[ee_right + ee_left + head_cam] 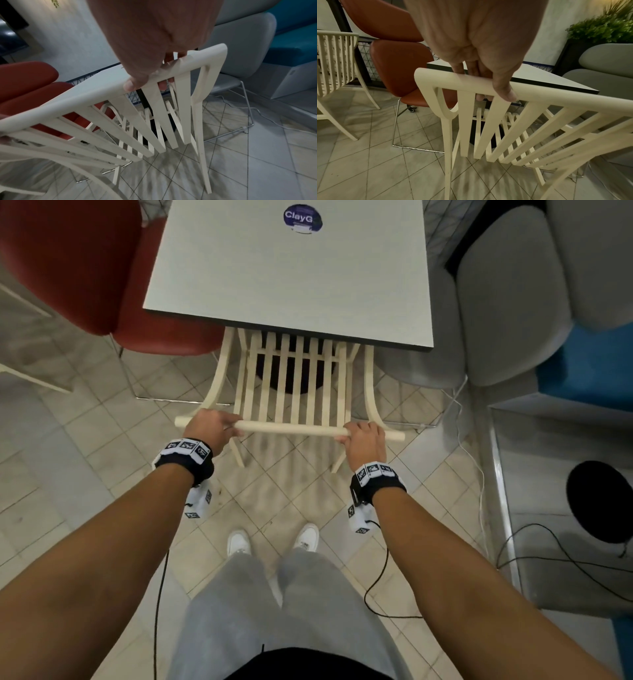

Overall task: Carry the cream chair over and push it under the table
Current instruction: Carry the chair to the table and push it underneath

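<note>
Floor (102, 440) of pale square tiles runs under everything here. Standing on it, the table (291, 275) has a light grey square top with a dark edge and a round blue sticker (303, 217) at its far side. A red chair (68, 261) sits at its left, a grey chair (507, 302) at its right, and a second cream slatted chair (334, 65) stands further left. The cream chair (294, 385) has its seat beneath the table's near edge, its slatted back sticking out toward the person. The left hand (207, 429) grips the top rail near its left end, fingers curled over, thumb (505, 92) wrapped across. The right hand (364, 438) grips the same rail near its right end, likewise curled round it.
</note>
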A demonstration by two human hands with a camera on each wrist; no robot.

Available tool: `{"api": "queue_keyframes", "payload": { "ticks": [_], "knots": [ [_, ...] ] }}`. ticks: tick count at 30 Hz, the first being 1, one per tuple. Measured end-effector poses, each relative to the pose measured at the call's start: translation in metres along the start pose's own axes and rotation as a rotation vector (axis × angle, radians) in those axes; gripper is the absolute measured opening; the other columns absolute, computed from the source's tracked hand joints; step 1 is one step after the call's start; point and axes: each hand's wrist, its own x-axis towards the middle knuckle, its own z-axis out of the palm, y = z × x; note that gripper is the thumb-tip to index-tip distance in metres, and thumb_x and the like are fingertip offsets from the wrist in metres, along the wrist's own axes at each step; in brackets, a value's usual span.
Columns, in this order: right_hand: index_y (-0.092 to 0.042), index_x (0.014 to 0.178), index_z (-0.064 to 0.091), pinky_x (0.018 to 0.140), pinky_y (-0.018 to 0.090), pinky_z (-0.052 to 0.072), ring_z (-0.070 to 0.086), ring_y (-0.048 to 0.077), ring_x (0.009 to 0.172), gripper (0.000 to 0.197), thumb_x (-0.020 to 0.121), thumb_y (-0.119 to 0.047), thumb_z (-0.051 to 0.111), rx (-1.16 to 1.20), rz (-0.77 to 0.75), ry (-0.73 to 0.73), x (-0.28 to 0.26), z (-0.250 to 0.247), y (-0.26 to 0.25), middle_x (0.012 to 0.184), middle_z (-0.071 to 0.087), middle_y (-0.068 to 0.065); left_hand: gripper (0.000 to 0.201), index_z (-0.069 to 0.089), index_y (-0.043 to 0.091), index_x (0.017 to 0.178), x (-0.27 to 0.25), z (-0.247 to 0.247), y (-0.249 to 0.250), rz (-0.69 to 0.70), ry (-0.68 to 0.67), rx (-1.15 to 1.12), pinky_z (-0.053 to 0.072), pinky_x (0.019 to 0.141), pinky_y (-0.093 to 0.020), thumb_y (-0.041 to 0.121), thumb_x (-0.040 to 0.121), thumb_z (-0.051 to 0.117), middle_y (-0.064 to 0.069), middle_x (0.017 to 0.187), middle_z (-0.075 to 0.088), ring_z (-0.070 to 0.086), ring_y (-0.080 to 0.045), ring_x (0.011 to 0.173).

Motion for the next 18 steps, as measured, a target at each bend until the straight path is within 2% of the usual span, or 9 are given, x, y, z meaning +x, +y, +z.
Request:
{"api": "queue_keyframes", "payload": {
  "ticks": [2,4,8,18],
  "knots": [
    [-0.017,0.115,0.068,0.107,0.043,0.037,0.055,0.028,0.111,0.037,0.096,-0.045,0.055,-0.007,0.007,0.003,0.002,0.000,0.000,0.113,0.069,0.006,0.033,0.074,0.025,0.113,0.003,0.000,-0.001,0.007,0.000,0.002,0.055,0.078,-0.038,0.037,0.082,0.073,-0.009,0.096,0.077,0.064,-0.026,0.076],
    [-0.016,0.117,0.068,0.110,0.044,0.036,0.055,0.029,0.112,0.038,0.096,-0.045,0.055,-0.003,0.017,0.017,0.002,0.001,-0.002,0.115,0.068,0.007,0.036,0.073,0.026,0.115,0.003,0.000,-0.003,0.019,0.020,0.010,0.055,0.079,-0.037,0.039,0.082,0.073,-0.007,0.101,0.077,0.068,-0.028,0.084],
    [-0.014,0.121,0.066,0.116,0.046,0.032,0.054,0.031,0.116,0.041,0.096,-0.045,0.055,0.027,0.049,0.019,-0.001,0.000,-0.009,0.117,0.066,0.010,0.037,0.072,0.028,0.117,0.002,0.000,-0.005,0.017,0.041,0.068,0.050,0.072,-0.035,0.043,0.083,0.071,-0.005,0.104,0.076,0.068,-0.030,0.090],
    [-0.013,0.115,0.068,0.115,0.047,0.032,0.053,0.031,0.110,0.038,0.094,-0.043,0.059,0.107,0.065,0.017,-0.013,0.004,-0.018,0.110,0.067,0.009,0.038,0.072,0.027,0.116,-0.004,0.000,-0.015,-0.025,0.034,0.025,0.054,0.074,-0.037,0.041,0.080,0.073,-0.008,0.106,0.073,0.067,-0.030,0.088]
  ]
}}
